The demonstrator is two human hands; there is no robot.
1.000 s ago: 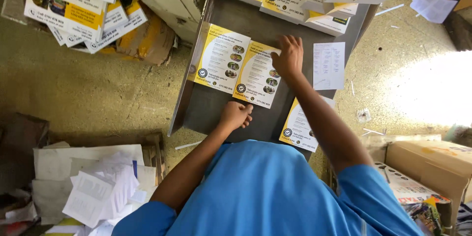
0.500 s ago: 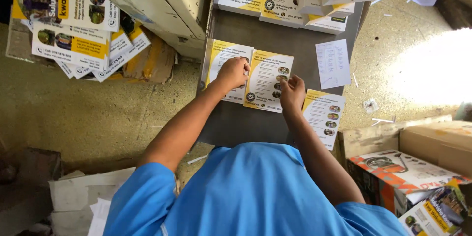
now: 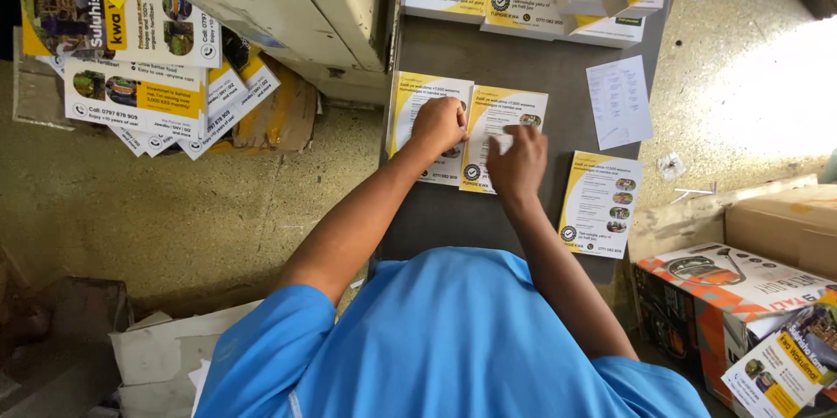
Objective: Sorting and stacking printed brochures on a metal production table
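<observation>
Grey table (image 3: 523, 61) with leaflets (image 3: 602, 204), speckled yellowish floor (image 3: 174, 209)

Glossy paper leaflets (image 3: 488, 135) on a matt, smooth grey table (image 3: 514, 52). Plain matt paper sheet (image 3: 619, 101). Rough, speckled concrete floor (image 3: 174, 200). Soft blue cloth shirt (image 3: 453, 339). Glossy printed cardboard box (image 3: 732, 287); beside, a matt brown cardboard box (image 3: 780, 222).

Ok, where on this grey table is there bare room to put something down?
On the table, bare grey lies between the far leaflet stacks and the two leaflets under the hands, and nearer, left of the single leaflet. The far edge is crowded.
</observation>
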